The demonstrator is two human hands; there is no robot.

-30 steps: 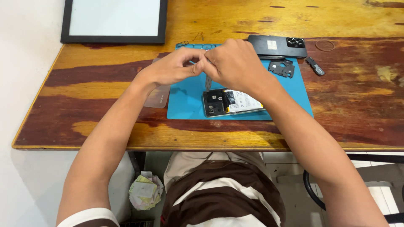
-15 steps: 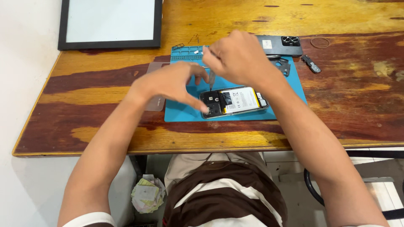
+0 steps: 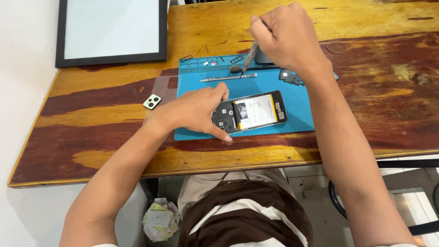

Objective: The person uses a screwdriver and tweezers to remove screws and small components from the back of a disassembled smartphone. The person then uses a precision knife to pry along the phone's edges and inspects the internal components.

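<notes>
Steadying opened phone (image 3: pixel 250 112) on blue mat (image 3: pixel 297 105), left hand (image 3: pixel 196 112); right hand (image 3: pixel 286 39) gripping screwdriver (image 3: pixel 248 58).

- I see the worktop (image 3: pixel 91 110) as glossy wood, streaked honey-yellow and dark red-brown in long bands.
- On it lies a teal-blue mat (image 3: pixel 297 107), plain, with a ridged strip along its far edge.
- On the mat, the opened phone (image 3: pixel 250 112) shows a black frame, a white-and-grey battery face and thin yellow strips at the battery's ends.
- Beyond the phone on the mat, a silver metal pry tool (image 3: pixel 228 78).
- My right hand (image 3: pixel 286 39) grips a grey screwdriver (image 3: pixel 249 57) with a dark tip.
- Left of the mat, a small white camera cover (image 3: pixel 152 101) with two black rings.
- Far left of the mat, a black-framed panel (image 3: pixel 112 27) with a pale grey-white face.
- My shirt (image 3: pixel 247 215) is brown with cream stripes.
</notes>
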